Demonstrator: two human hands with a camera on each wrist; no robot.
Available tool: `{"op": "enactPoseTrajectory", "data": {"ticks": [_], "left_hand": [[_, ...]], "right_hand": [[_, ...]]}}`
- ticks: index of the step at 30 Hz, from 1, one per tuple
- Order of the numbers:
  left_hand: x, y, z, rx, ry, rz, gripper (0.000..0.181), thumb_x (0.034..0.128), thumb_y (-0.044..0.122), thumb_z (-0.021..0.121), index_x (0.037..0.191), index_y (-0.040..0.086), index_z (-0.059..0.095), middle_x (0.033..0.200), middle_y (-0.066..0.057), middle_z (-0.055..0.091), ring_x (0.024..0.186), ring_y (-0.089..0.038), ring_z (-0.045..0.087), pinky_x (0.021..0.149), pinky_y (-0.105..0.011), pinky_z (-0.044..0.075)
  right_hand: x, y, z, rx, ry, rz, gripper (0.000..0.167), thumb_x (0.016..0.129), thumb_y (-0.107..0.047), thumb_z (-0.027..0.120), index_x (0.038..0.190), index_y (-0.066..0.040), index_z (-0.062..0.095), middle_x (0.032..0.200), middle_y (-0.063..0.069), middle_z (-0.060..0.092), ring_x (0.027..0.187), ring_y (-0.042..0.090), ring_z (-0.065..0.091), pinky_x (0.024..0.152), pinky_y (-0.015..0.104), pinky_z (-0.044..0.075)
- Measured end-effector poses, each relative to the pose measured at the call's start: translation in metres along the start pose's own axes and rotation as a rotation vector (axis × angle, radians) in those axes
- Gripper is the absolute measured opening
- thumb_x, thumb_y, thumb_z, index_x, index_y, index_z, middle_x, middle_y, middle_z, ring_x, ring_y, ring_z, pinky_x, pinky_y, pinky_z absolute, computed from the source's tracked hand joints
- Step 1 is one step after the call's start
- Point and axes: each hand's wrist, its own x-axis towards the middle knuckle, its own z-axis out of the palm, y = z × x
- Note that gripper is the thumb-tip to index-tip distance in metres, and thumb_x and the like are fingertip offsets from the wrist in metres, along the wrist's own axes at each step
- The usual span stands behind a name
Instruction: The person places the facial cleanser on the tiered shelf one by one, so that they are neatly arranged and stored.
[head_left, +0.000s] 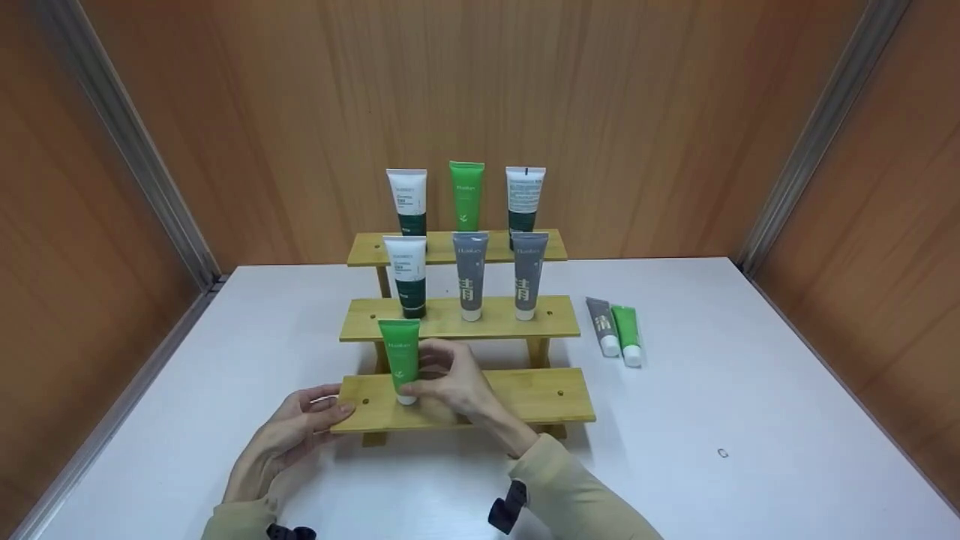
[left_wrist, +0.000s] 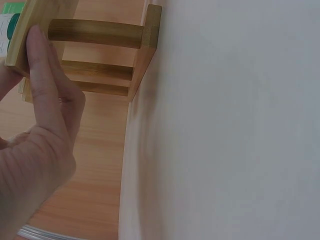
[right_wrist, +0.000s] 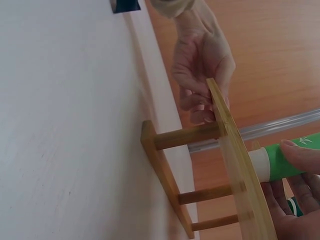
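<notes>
A green squeeze tube with a white cap stands upright at the left of the lowest tier of a three-tier wooden stand. My right hand pinches it low down, thumb in front and fingers behind. In the right wrist view the tube's white cap meets the board. My left hand grips the left end of that same tier. Its thumb is on top, and its fingers lie against the board's underside in the left wrist view.
The middle tier holds a white-and-dark-green tube and two grey tubes. On the top tier stand a green tube and two white-and-dark-green tubes. Right of the stand lie a grey tube and a green tube. Wood panels surround the white table.
</notes>
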Motion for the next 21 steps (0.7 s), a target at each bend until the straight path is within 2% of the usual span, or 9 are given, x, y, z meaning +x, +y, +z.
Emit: {"op": "enactPoseTrajectory", "data": {"ticks": [14,21], "left_hand": [[-0.0003,0.0007,-0.0008,-0.007,-0.022,0.002,0.081,0.0944,0.016,0.071,0.152,-0.01,0.021,0.114,-0.003,0.062,0.099,-0.011,0.069,0.093,-0.026,0.06],[-0.0009,0.0007,-0.0002,0.001,-0.013,0.003,0.081,0.094,0.017,0.071,0.152,-0.01,0.022,0.113,-0.002,0.062,0.098,-0.011,0.069,0.091,-0.025,0.06]], "right_hand": [[0.0,0.0006,0.0018,0.002,-0.017,-0.016,0.048,0.076,0.004,0.08,0.122,0.004,0.065,0.12,0.023,0.069,0.106,0.029,0.07,0.097,0.03,0.058],[-0.0007,0.0007,0.0027,0.009,-0.016,-0.016,0.048,0.077,0.003,0.08,0.123,0.004,0.065,0.121,0.024,0.069,0.106,0.027,0.07,0.097,0.029,0.058]]}}
